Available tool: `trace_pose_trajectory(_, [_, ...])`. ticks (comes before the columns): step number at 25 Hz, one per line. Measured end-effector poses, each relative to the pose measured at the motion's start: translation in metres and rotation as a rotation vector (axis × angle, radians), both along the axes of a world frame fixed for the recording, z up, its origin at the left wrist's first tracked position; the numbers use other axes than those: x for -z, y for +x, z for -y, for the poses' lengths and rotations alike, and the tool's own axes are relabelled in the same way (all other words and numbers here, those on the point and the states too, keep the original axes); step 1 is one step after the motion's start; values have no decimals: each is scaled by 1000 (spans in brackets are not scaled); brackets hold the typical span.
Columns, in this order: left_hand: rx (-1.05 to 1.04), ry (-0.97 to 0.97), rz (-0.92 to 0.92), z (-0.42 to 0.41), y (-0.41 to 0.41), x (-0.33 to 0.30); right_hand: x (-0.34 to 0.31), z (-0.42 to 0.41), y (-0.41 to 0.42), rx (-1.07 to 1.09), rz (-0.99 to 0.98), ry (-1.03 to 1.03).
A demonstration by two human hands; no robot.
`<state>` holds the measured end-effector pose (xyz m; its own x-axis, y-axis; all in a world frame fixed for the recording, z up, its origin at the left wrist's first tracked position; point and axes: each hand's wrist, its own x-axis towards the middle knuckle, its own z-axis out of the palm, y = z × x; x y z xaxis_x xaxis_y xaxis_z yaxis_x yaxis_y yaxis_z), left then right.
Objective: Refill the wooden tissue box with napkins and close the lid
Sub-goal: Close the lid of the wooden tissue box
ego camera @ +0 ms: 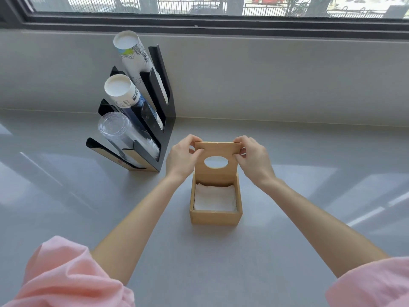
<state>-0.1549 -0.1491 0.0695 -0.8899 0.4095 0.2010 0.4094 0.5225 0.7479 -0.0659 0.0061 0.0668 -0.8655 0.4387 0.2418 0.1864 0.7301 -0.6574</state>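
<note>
- Left hand (pixel 181 159) and right hand (pixel 254 159) pinch the raised lid (pixel 218 155) at its top corners.
- Box (pixel 215 216) open; napkins (pixel 214 198) inside.
- Cup rack (pixel 155 103) stands near the counter (pixel 309 196) back edge, left of box.

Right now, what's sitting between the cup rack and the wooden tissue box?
In the head view, only the left hand, gripping the raised lid, lies between the cup rack and the wooden tissue box; the counter below is bare.
</note>
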Motion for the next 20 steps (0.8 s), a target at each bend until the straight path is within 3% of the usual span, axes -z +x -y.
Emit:
trace_pose_trajectory(8, [51, 207, 8, 35, 43, 23, 15, 12, 48, -140, -103, 146])
trace_pose_trajectory(20, [222, 106, 3, 69, 74, 63, 49, 18, 96, -277, 2, 370])
